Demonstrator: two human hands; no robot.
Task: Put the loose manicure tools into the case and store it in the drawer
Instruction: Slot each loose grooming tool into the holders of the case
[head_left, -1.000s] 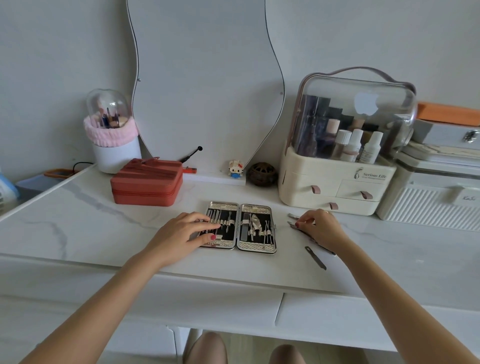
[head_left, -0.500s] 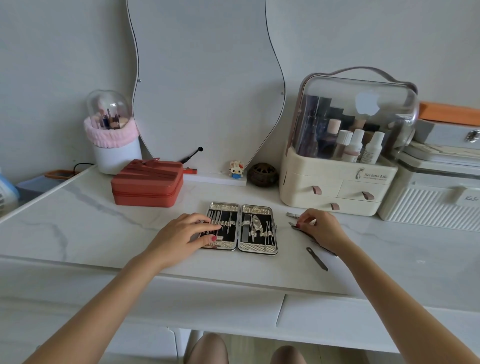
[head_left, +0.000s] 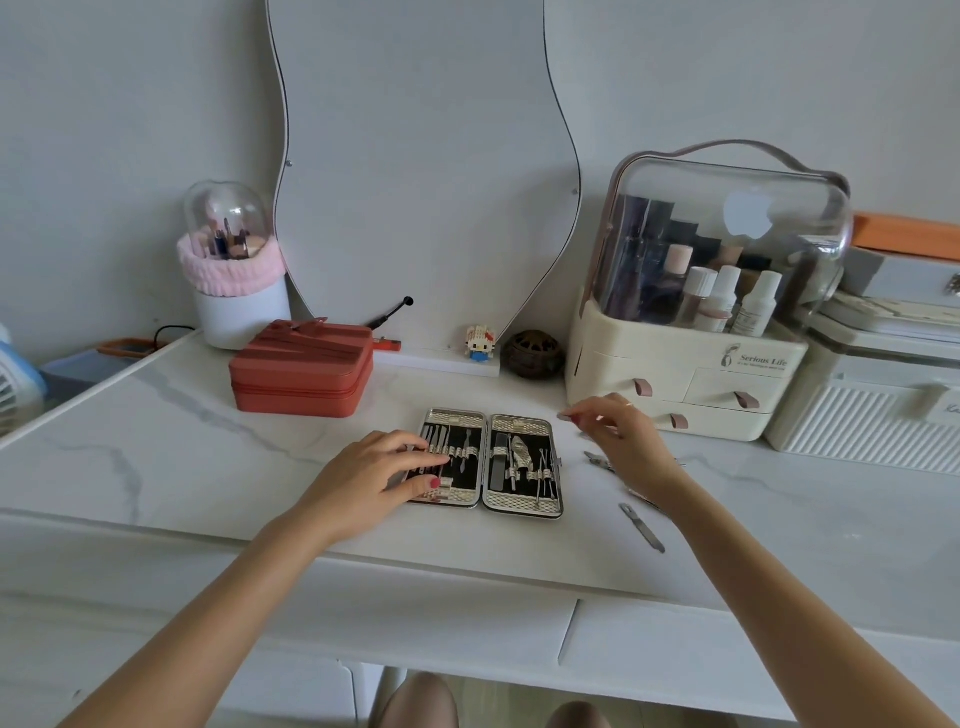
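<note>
The open manicure case (head_left: 522, 506) lies flat on the white marble desk (head_left: 208, 457), with metal tools strapped into both black halves. My left hand (head_left: 374, 480) rests on its left half with the fingers laid across the tools. Just right of the case hovers my right hand (head_left: 621, 441), fingertips drawn together and pointing left. It is blurred, so I cannot tell if it pinches anything. Loose tools lie to the right: a nipper tip (head_left: 597, 460) beside the hand and a flat file (head_left: 642, 527) nearer me. Closed drawer fronts (head_left: 441, 644) run below the desk edge.
A red zipped box (head_left: 301, 371) stands at the back left, with a domed brush holder (head_left: 234, 275) behind it. The cream cosmetics organiser (head_left: 675, 374) with small drawers is at the back right, a white ribbed box (head_left: 872, 421) beside it. A wavy mirror (head_left: 426, 182) leans on the wall.
My right hand has lifted off the loose tools and moved up and left toward the case. The left hand stays on the case's left half.
</note>
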